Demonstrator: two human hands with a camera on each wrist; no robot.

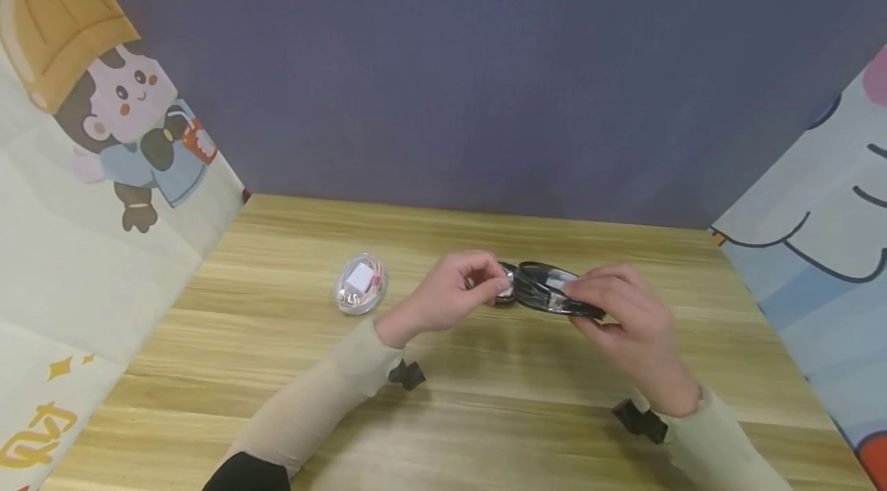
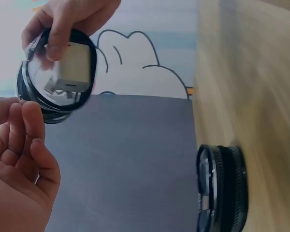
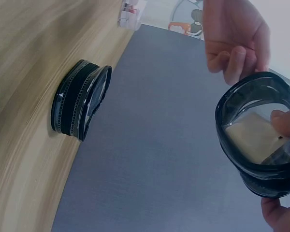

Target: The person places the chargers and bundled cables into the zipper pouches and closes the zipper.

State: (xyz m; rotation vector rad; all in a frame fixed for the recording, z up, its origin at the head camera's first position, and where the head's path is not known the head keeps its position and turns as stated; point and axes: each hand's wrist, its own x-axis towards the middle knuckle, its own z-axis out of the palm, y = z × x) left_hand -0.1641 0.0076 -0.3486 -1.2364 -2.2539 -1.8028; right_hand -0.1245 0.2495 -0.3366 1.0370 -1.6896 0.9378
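Observation:
My right hand [image 1: 630, 318] grips a clear round pouch with black trim [image 1: 554, 298], thumb on its transparent face. A white charger block [image 2: 75, 67] shows inside it. At the pouch's near rim, the thumb and index fingertip of my left hand [image 1: 453, 291] pinch its edge; whether a zipper pull is between them is too small to tell. Its other fingers are loosely bent. A second black-trimmed round pouch [image 3: 77, 99] rests on the table beyond my hands, partly covered by the left hand in the head view.
A clear round pack with a white label [image 1: 360, 283] and coiled pale cable lies on the wooden table [image 1: 485, 429], left of my hands. A dark grey panel [image 1: 443, 75] rises at the table's back, and printed cartoon sheets [image 1: 41, 229] border both sides.

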